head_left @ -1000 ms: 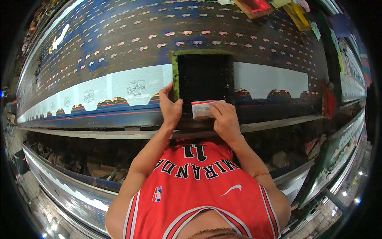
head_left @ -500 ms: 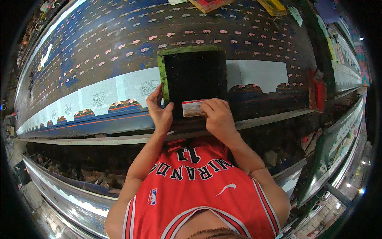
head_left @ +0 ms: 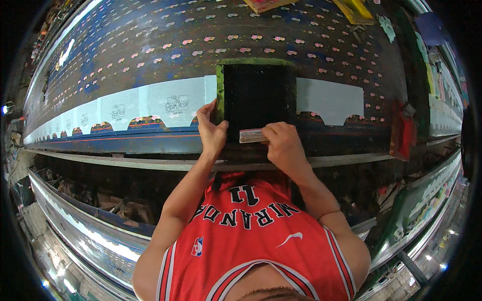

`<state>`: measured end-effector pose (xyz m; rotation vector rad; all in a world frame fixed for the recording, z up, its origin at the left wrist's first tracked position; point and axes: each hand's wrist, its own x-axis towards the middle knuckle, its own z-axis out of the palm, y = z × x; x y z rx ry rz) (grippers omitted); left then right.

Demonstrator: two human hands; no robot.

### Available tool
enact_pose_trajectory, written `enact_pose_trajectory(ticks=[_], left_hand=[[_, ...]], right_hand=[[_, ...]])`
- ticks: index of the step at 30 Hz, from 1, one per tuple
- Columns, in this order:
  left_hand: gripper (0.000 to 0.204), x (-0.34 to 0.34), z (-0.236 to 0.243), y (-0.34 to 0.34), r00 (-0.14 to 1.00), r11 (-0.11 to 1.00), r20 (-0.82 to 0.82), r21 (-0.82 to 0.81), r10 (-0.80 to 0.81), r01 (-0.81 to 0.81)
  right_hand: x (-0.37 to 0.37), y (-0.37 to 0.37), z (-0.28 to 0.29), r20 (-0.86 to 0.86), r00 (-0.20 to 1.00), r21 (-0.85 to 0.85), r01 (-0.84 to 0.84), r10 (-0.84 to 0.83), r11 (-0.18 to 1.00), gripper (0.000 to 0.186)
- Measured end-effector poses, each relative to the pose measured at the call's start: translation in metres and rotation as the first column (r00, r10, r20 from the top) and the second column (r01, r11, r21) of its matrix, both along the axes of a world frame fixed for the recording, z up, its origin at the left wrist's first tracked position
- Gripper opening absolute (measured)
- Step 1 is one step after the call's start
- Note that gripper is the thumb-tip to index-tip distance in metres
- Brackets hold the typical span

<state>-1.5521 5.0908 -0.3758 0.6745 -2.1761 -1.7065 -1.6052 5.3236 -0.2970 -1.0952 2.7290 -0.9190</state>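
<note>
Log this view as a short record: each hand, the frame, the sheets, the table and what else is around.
Left hand: touching the left side of the green frame
Right hand: gripping a flat pale block
Frame: black panel inside, between pale sheets
Sheets: in a row; some left ones bear line drawings
Table: dark, with rows of small marks
Right: red object
Far side: yellow object

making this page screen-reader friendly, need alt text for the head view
A person's left hand holds a dark, green-edged frame on a long table while the right hand holds a flat tool at its near end. Pale pieces lie on both sides, some at left bearing line drawings.
</note>
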Motion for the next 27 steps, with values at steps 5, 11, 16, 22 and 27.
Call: enact_pose_trajectory(ticks=[5, 11, 16, 22, 27], left_hand=[[0.068, 0.001, -0.008, 0.000, 0.999, 0.998, -0.023, -0.051, -0.029, 0.028], [0.067, 0.000, -0.005, -0.001, 0.998, 0.997, -0.031, -0.061, -0.052, 0.050], [0.067, 0.000, 0.005, -0.001, 0.999, 0.996, 0.026, -0.091, -0.021, 0.023], [0.069, 0.002, -0.004, -0.004, 0.999, 0.995, 0.021, -0.092, -0.035, 0.037], [0.073, 0.000, 0.005, 0.002, 0.999, 0.999, -0.033, 0.015, -0.032, 0.032]], right_hand=[[-0.054, -0.016, 0.011, -0.024, 1.000, -0.020, -0.006, 0.006, 1.000, 0.021], [-0.121, -0.050, -0.015, -0.098, 0.991, -0.037, 0.090, -0.093, 0.995, 0.026], [-0.058, -0.032, -0.034, -0.165, 0.982, -0.013, 0.096, -0.097, 0.995, 0.030], [0.026, 0.000, -0.021, -0.141, 0.988, 0.043, 0.072, -0.065, 0.996, 0.040], [0.019, 0.006, -0.010, -0.110, 0.991, -0.001, 0.082, -0.082, 0.997, 0.037]])
